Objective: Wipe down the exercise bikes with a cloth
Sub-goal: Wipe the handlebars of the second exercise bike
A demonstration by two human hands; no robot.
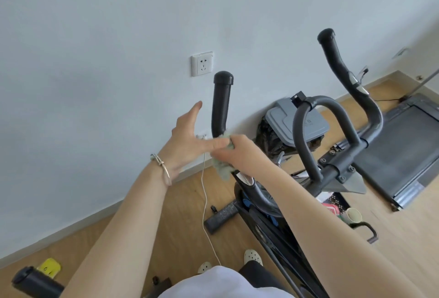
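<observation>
Wood flooring lies under the exercise bike in front of the person. The right hand grips a pale green cloth, bunched at the base of the black upright handlebar grip. The left hand is spread flat beside it, fingers straight, holding nothing. A wall socket sits behind.

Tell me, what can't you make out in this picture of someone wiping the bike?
Head view:
- Cloth: mostly covered by the right hand and blurred, so its shape is unclear.
- Upright handlebar: its lower bend is hidden behind the right hand and the left hand.
- Bike frame: partly hidden by the right arm and cut off at the bottom edge.
- Black grip: cut off by the bottom-left edge.
- Print on the loop bar: too small to read.
</observation>
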